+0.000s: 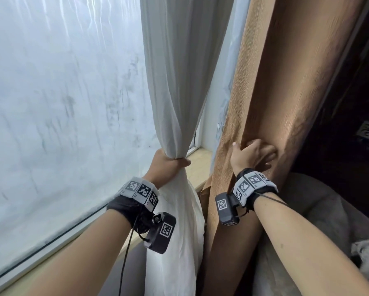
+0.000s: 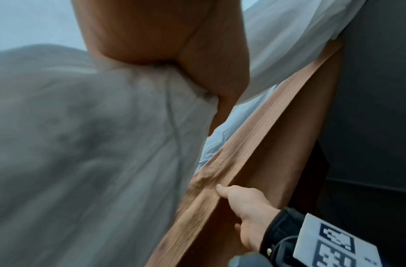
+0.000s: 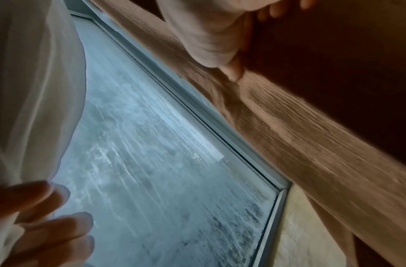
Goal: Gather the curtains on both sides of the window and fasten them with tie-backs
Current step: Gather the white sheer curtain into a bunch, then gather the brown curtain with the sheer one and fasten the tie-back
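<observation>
Gathering step, right side of window. Left hand (image 1: 166,162) holds the bunched white sheer curtain (image 1: 175,92) at sill height; right hand (image 1: 253,153) grips a fold of the brown curtain (image 1: 286,82) just right. Next: bring both together, needs tie-back; none visible.

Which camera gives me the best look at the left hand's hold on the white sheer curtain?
The head view: the left hand is wrapped around the gathered white sheer curtain, cinching it above the windowsill. The right wrist view catches only blurred fingertips at the sheer's edge. The left wrist view shows blurred sheer close up, not the hold.
</observation>
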Demonstrator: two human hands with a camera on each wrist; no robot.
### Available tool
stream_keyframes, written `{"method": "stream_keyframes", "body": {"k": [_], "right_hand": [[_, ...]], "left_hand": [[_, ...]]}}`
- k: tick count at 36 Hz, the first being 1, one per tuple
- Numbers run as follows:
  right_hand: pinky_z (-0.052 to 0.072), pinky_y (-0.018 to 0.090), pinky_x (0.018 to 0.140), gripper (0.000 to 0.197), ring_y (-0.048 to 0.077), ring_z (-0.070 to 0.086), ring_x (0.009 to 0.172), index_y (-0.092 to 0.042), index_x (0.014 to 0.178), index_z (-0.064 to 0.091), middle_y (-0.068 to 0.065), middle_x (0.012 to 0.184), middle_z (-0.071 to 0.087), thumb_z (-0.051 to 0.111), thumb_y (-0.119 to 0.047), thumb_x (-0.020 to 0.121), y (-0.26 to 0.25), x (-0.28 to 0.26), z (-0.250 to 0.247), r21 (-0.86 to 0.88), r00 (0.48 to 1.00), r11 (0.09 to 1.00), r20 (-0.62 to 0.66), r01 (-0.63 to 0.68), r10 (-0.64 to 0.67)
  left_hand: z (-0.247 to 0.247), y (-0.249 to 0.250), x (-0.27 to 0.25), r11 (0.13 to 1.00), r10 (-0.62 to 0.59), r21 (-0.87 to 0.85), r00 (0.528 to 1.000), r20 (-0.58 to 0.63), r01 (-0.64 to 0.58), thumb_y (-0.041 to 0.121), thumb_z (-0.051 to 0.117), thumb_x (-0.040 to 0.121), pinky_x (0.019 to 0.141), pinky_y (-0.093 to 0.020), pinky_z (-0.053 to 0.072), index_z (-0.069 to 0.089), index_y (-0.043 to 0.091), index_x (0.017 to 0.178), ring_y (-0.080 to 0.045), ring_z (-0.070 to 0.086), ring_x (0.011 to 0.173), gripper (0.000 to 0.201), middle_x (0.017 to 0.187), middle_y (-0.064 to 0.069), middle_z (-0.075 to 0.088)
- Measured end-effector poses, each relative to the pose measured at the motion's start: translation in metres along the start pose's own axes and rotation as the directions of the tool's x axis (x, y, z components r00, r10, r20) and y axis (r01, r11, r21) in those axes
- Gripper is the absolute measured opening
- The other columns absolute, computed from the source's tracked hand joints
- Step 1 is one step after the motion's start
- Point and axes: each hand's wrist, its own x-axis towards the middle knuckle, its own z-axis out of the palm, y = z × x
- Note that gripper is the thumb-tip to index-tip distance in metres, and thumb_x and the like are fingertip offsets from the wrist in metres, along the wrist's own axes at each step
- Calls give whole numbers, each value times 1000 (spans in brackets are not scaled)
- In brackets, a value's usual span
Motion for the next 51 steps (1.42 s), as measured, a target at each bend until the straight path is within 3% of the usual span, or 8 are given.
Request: {"method": "stream_keyframes", "body": {"k": [10, 18, 23, 27, 31, 34, 40, 51], "right_hand": [[36, 11, 60, 14, 24, 52, 83, -11, 94, 42, 4, 83, 51, 45, 2, 93, 5, -2, -1, 470, 996, 879, 76, -80, 50], [32, 17, 92, 59, 17, 49, 109, -2, 125, 33, 4, 116, 48, 66, -35, 88, 11, -16, -24, 604, 970, 797, 199, -10, -139], [37, 35, 109, 87, 28, 49, 122, -12, 138, 6, 12, 132, 45, 61, -22, 72, 18, -15, -30, 311, 908, 949, 385, 40, -165], [12, 14, 108, 88, 21, 22, 143, -4, 148, -21, 11, 156, 19, 43, 1, 88, 17, -11, -36, 319, 863, 945, 495, -72, -102], [22, 15, 105, 64, 20, 40, 135, -2, 149, 22, 13, 147, 39, 41, 7, 89, 18, -10, -38, 390, 878, 918, 463, -78, -123], [43, 30, 84, 17, 7, 62, 84, 1, 99, 66, 15, 96, 67, 51, 3, 91, 30, -6, -33, 423, 914, 904, 388, -60, -120], [39, 25, 67, 36, 9, 50, 61, -19, 64, 46, -5, 66, 47, 54, 3, 90, 43, -1, -41, 398, 921, 912, 383, -102, -64], [53, 42, 82, 26, 24, 63, 87, 13, 101, 63, 25, 103, 68, 72, 3, 79, 50, -11, -68, 390, 908, 911, 416, -137, -42]], "left_hand": [[-6, -5, 12, 1000, -15, 8, 999, -29, 15, 6, 77, 75, 63, -31, 46, 61, 7, 76, -22, 57, 72, 16, 75, -7, 58], [-2, -4, 18, 1000, -16, 5, 999, -37, 16, 3, 75, 76, 59, -28, 44, 60, 5, 76, -19, 55, 68, 16, 72, -6, 56], [2, -2, 18, 1000, -16, 4, 1000, -7, 16, 1, 74, 76, 64, -31, 45, 62, 1, 81, -21, 54, 69, 13, 73, -8, 55], [6, -1, 18, 1000, -28, 13, 1000, 10, 28, -2, 71, 75, 62, -31, 44, 60, 2, 75, -23, 54, 69, 12, 72, -9, 55], [6, -1, 17, 999, -37, 25, 999, 23, 36, -1, 71, 76, 59, -29, 44, 59, 4, 73, -21, 54, 67, 13, 72, -8, 55], [1, -3, 15, 999, -33, 26, 999, 15, 32, -1, 71, 75, 58, -29, 44, 59, 3, 72, -22, 55, 66, 13, 70, -8, 55], [-10, -5, 10, 1000, -27, 4, 999, -33, 28, 2, 74, 69, 59, -30, 45, 59, 4, 69, -23, 55, 66, 15, 70, -8, 55], [2, 0, -3, 1000, 14, 7, 999, -35, -14, -5, 69, 74, 57, -28, 43, 59, 1, 75, -18, 51, 62, 12, 66, -6, 52]]}}
